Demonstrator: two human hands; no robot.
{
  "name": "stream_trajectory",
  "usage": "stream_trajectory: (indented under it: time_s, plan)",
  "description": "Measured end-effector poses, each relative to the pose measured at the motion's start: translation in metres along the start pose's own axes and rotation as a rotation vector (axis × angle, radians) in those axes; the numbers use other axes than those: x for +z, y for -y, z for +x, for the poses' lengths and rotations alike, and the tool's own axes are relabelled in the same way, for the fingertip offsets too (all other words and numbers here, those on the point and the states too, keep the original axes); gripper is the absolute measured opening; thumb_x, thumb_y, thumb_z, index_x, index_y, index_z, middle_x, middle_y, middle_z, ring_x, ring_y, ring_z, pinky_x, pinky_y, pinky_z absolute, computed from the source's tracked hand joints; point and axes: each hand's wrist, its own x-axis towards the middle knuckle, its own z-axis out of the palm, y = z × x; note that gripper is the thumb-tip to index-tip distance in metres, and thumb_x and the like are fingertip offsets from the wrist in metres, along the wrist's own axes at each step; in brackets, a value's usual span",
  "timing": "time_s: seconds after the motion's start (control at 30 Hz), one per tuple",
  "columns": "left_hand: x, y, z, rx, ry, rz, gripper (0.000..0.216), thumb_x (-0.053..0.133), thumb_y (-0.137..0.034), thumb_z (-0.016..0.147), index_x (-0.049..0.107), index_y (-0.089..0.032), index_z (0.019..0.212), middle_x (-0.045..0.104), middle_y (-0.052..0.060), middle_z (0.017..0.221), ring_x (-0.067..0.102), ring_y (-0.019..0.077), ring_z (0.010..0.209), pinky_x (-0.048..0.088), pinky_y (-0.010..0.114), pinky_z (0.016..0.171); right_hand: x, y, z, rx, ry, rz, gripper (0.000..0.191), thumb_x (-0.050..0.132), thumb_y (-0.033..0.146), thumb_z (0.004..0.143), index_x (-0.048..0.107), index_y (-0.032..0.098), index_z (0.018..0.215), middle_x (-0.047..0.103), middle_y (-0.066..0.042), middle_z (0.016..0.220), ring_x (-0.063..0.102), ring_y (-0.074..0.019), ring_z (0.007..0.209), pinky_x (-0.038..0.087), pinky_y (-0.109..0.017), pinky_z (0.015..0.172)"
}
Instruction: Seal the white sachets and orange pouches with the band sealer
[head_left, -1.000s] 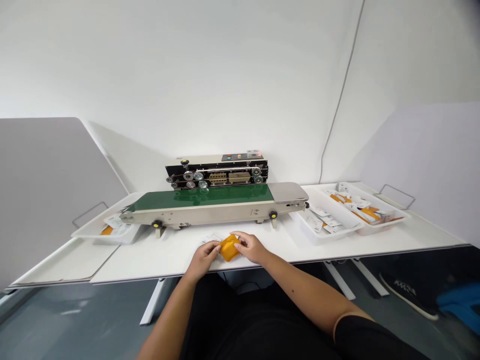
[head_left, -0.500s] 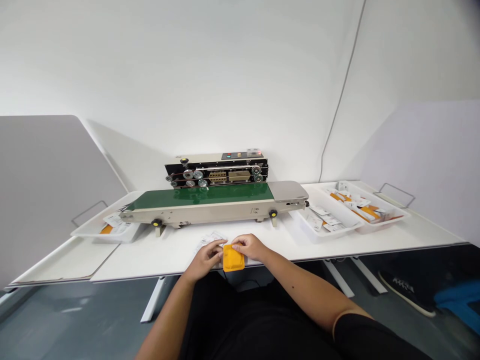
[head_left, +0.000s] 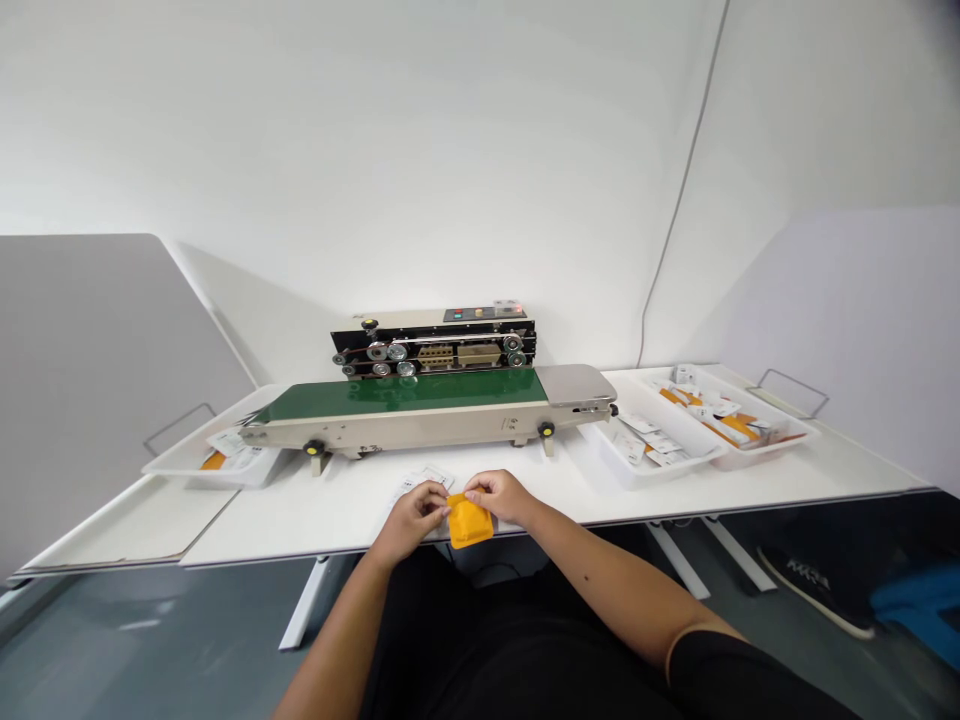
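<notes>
Both of my hands pinch the top edge of a small orange pouch at the near edge of the white table. My left hand grips its left corner with fingers closed. My right hand grips its right corner the same way. The pouch hangs tilted below my fingers. Small white printed packets lie flat on the table just behind my left hand.
A band sealer with a green conveyor belt stands behind my hands. Two white trays with packets sit at the right, another tray at the left. Grey partitions stand on both sides.
The orange pouch went from lying between my hands on the table to hanging by its top edge from both hands. My hands drew slightly nearer to me.
</notes>
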Motion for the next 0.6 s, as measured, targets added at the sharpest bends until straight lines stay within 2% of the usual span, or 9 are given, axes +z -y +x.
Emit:
stream_trajectory:
  time_s: [0.1, 0.2, 0.27, 0.37, 0.43, 0.5, 0.6]
  plan:
    - [-0.001, -0.001, -0.001, 0.035, 0.014, -0.019, 0.035, 0.072, -0.047, 0.086, 0.060, -0.020, 0.106, 0.074, 0.005, 0.091, 0.069, 0.0204, 0.081, 0.053, 0.032, 0.073, 0.001, -0.005, 0.003, -0.011, -0.066, 0.029, 0.022, 0.071, 0.039, 0.085, 0.075, 0.018, 0.092, 0.074, -0.003, 0.087, 0.067, -0.0175, 0.079, 0.052, -0.028, 0.072]
    - [-0.001, -0.003, -0.002, 0.060, 0.071, -0.007, 0.053, 0.077, -0.046, 0.082, 0.056, -0.021, 0.124, 0.075, 0.006, 0.099, 0.067, 0.0191, 0.078, 0.053, 0.033, 0.074, 0.002, -0.010, 0.006, -0.005, -0.163, 0.154, 0.026, 0.069, 0.043, 0.086, 0.066, 0.019, 0.094, 0.068, -0.001, 0.080, 0.063, -0.0154, 0.071, 0.050, -0.026, 0.067]
    - [0.000, -0.004, -0.001, 0.054, 0.082, 0.024, 0.059, 0.079, -0.045, 0.082, 0.054, -0.021, 0.130, 0.076, 0.006, 0.100, 0.067, 0.0193, 0.078, 0.053, 0.033, 0.075, 0.003, -0.011, 0.007, 0.004, -0.167, 0.230, 0.027, 0.068, 0.042, 0.085, 0.060, 0.020, 0.098, 0.065, 0.002, 0.074, 0.060, -0.0139, 0.064, 0.049, -0.025, 0.063]
    - [0.002, 0.001, 0.002, 0.028, -0.010, 0.005, 0.048, 0.074, -0.046, 0.085, 0.059, -0.020, 0.123, 0.076, 0.005, 0.093, 0.070, 0.0216, 0.083, 0.055, 0.034, 0.079, 0.002, -0.007, 0.005, 0.022, -0.098, 0.255, 0.032, 0.069, 0.035, 0.083, 0.056, 0.022, 0.110, 0.059, 0.007, 0.067, 0.054, -0.0117, 0.056, 0.045, -0.022, 0.056]
    - [0.002, 0.006, 0.004, 0.011, -0.108, -0.040, 0.040, 0.071, -0.048, 0.086, 0.063, -0.019, 0.113, 0.076, 0.005, 0.089, 0.072, 0.0226, 0.085, 0.056, 0.034, 0.079, 0.002, -0.003, 0.002, 0.022, -0.019, 0.228, 0.045, 0.070, 0.028, 0.082, 0.054, 0.023, 0.123, 0.057, 0.009, 0.065, 0.054, -0.0111, 0.055, 0.045, -0.021, 0.056]
    - [0.001, 0.011, 0.006, 0.001, -0.186, -0.063, 0.035, 0.070, -0.049, 0.086, 0.065, -0.019, 0.104, 0.076, 0.005, 0.087, 0.073, 0.0225, 0.084, 0.057, 0.033, 0.078, 0.003, 0.000, -0.001, -0.007, 0.089, 0.175, 0.053, 0.070, 0.023, 0.080, 0.055, 0.024, 0.131, 0.063, 0.007, 0.073, 0.062, -0.0127, 0.066, 0.049, -0.023, 0.064]
    - [-0.001, 0.018, 0.007, -0.004, -0.245, -0.057, 0.032, 0.070, -0.049, 0.086, 0.066, -0.019, 0.099, 0.075, 0.003, 0.082, 0.073, 0.0217, 0.080, 0.058, 0.033, 0.075, 0.005, -0.001, -0.002, -0.034, 0.185, 0.093, 0.042, 0.069, 0.022, 0.080, 0.065, 0.023, 0.122, 0.072, -0.001, 0.092, 0.069, -0.0172, 0.086, 0.054, -0.027, 0.075]
